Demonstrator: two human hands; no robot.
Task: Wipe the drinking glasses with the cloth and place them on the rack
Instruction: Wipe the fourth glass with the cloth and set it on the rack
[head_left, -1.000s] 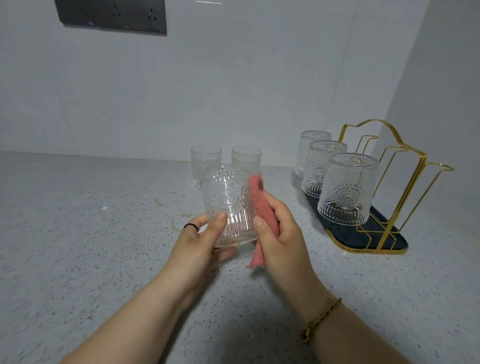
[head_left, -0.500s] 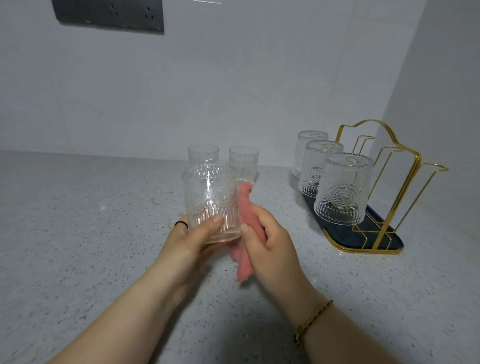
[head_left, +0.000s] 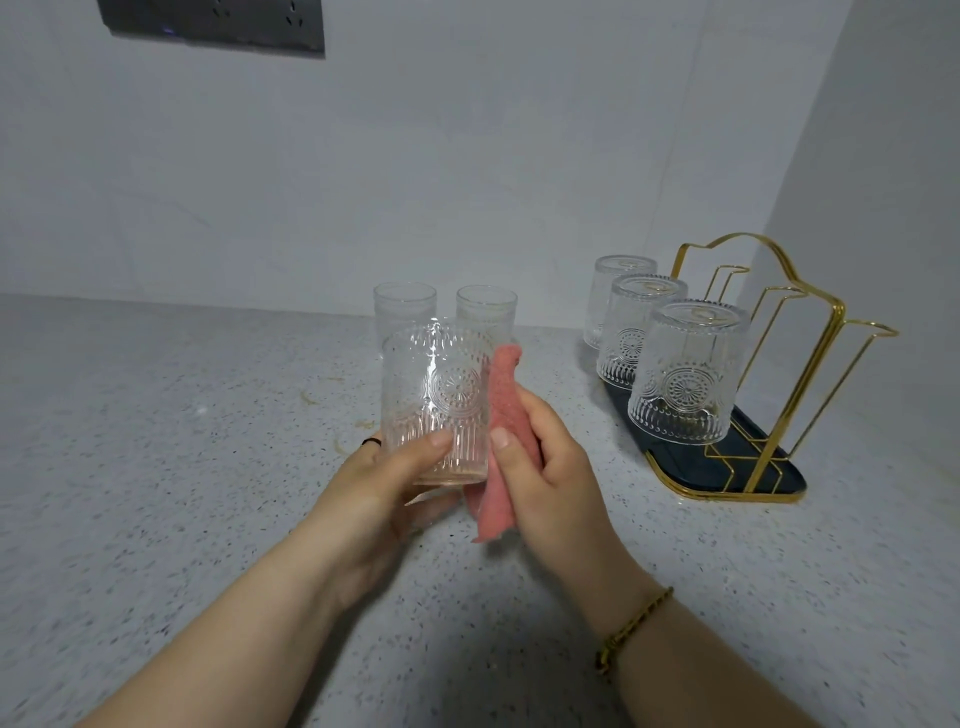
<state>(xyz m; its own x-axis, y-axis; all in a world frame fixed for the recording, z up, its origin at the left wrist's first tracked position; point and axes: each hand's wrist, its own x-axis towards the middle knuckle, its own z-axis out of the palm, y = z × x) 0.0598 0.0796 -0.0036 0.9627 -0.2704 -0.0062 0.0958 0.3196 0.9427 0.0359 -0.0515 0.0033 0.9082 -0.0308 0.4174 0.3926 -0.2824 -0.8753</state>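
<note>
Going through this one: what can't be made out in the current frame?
1. Head view: fingers of the left hand behind the held glass, distorted by its embossed wall; only the thumb shows plainly.
2. Head view: lower parts of the two standing glasses, hidden by the held glass.
3. Head view: the rearmost rack glass, partly covered by the next one.
4. Head view: the wall socket panel, cut off by the top edge.

Illumination is soft, diffuse, cool grey and moderately dim, from overhead. 1 broad, soft-edged shadow lies on the speckled grey stone countertop (head_left: 156, 467) at lower centre. Small highlights glint on the clear embossed drinking glass (head_left: 436, 400) and the gold wire rack (head_left: 832, 325). Centre focus is sharp: the pink textured cloth (head_left: 501, 410) shows its weave. Wide-angle distortion bends lines near the edges.
</note>
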